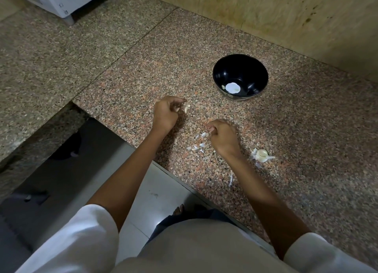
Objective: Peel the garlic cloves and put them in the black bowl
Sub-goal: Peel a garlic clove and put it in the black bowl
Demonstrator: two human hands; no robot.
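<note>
Granite counter (296, 129), wood panel behind.

Clove (187, 108): pale, pinched at the fingertips of your left hand (165, 114), just above the counter and well short of the bowl (255, 74). It looks mostly bare, but it is too small to tell whether skin clings to it.

Right hand (223, 136): fingers curled, tips together over the skins (199, 145). I cannot tell whether it pinches a flake or nothing.

Bowl: upright, beyond both hands. It holds one small pale piece, likely a peeled clove, beside a glare spot.

Bulb (261, 155): partly broken up, just beside your right wrist.

Judgement: peel is at or near its end, and the drop comes next.
- Turn the clove and check the root end, where skin tends to hold on.
- Rub off any film with your thumb.
- Carry the clove over the rim and let go low, so it does not bounce out.
- Keep flakes out of the bowl.
</note>
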